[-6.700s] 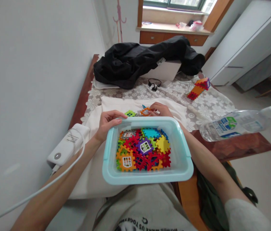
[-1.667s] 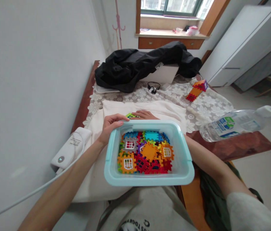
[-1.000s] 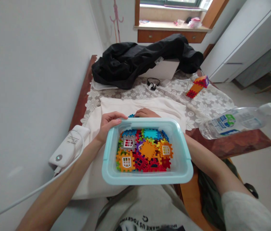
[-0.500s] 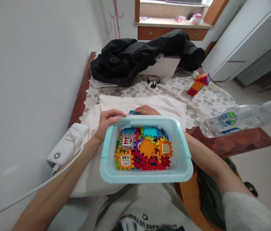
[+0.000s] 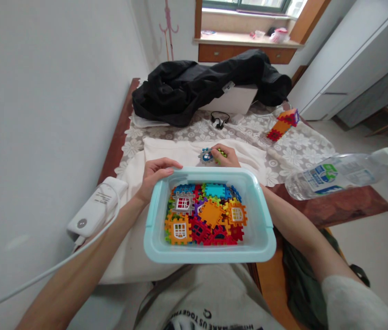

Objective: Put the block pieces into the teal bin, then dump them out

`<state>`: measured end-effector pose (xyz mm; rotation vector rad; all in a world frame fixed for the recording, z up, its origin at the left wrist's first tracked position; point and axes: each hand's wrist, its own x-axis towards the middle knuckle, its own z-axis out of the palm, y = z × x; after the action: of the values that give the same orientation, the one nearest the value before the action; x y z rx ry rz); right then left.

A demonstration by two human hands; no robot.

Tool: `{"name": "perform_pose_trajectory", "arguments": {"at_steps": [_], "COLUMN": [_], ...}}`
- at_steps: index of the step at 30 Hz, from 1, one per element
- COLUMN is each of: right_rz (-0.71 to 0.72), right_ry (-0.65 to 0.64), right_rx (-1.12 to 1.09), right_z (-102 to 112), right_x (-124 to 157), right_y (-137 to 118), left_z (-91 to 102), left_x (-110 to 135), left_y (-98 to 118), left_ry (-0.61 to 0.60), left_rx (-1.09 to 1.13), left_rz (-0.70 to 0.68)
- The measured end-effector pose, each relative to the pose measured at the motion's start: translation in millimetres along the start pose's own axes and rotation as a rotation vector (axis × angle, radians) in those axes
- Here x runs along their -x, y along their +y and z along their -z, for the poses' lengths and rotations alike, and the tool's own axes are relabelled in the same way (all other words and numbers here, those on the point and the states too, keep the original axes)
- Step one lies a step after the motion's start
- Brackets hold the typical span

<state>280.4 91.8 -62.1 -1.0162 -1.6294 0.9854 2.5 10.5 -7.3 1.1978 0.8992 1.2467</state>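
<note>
A pale blue plastic tub (image 5: pixel 156 245) rests on my lap, filled with several colourful interlocking toy tiles (image 5: pixel 203 214). My left hand (image 5: pixel 155 171) grips the tub's far left corner, thumb over the rim. Beyond the tub, my right hand (image 5: pixel 224 156) is lifted slightly above the white cloth (image 5: pixel 176 151) and is closed on a few toy tiles (image 5: pixel 208 156), blue, grey and green ones showing between the fingers.
A clear water bottle (image 5: pixel 338 173) lies on the wooden edge at right. A small tower of toy tiles (image 5: pixel 282 123) stands on the lace tablecloth. A black jacket (image 5: pixel 204 85), earphones (image 5: pixel 219 120) and a white charger (image 5: pixel 96 208) are nearby.
My right hand, low behind the tub's far rim before, has risen with several tiles gathered in its fingers. My left hand has stayed on the tub's corner.
</note>
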Motion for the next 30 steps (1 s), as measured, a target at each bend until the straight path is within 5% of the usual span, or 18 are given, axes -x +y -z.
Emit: {"name": "perform_pose_trajectory", "arguments": {"at_steps": [3,6,13,16,18,22,26,30], "right_rz": [-0.129,-0.113,0.136,0.134,0.111,0.163,0.237,0.209], "right_ry": [0.065,0.043,-0.659,-0.726,-0.642,-0.424,-0.514,-0.579], "right_rx": [-0.316,-0.636,-0.543,-0.633,-0.695,-0.307,0.235,0.384], "right_z": [6,15,33,33,29,13,-4,-14], "right_x": [-6,-6,1,3,4,8,17,21], "right_y": [-2,-15,-41,-40,-36,-25,-8,10], "left_z": [-0.2,-0.9,-1.9,-2.4,-2.6,-2.3,-2.0,-1.7], "left_x": [0,1,1,1,1,1,1,1], "left_y": [1,2,2,2,2,3,2,2], "left_ry": [-0.005,-0.009,-0.01,-0.007,-0.009,-0.009,-0.008,-0.005], "left_rx": [0.005,0.014,0.022,0.02,0.015,0.0,-0.003,-0.006], "left_rz": [0.012,0.03,0.026,0.016,0.012,0.003,0.001,0.017]}}
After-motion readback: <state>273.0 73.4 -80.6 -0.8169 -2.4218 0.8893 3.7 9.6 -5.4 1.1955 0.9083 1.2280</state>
